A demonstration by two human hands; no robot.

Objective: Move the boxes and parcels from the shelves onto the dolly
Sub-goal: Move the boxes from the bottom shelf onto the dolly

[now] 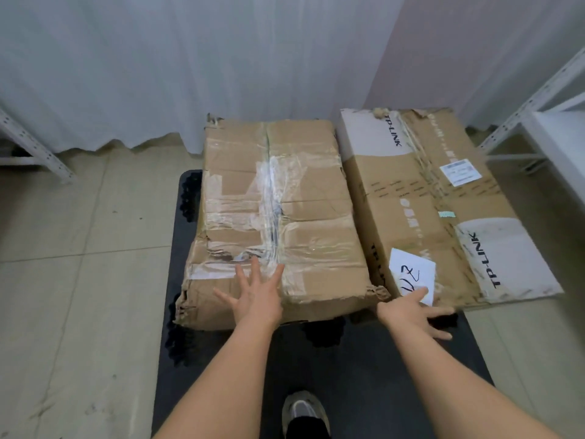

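Note:
Two large cardboard boxes lie side by side on the black dolly (364, 369). The left one is a worn, heavily taped brown box (278, 217); the right one is a brown and white TP-LINK box (443, 201) with a white paper note near its front edge. My left hand (256, 296) rests flat with fingers spread on the near end of the taped box. My right hand (418, 310) lies with straight fingers against the near edge of the TP-LINK box, fingertips touching the note and the box's lower rim.
A white metal shelf (557, 134) stands at the right, and part of another shelf frame (34, 147) at the left. A white curtain (190, 64) hangs behind the boxes. My shoe (304, 410) stands on the dolly's near end. Tiled floor surrounds it.

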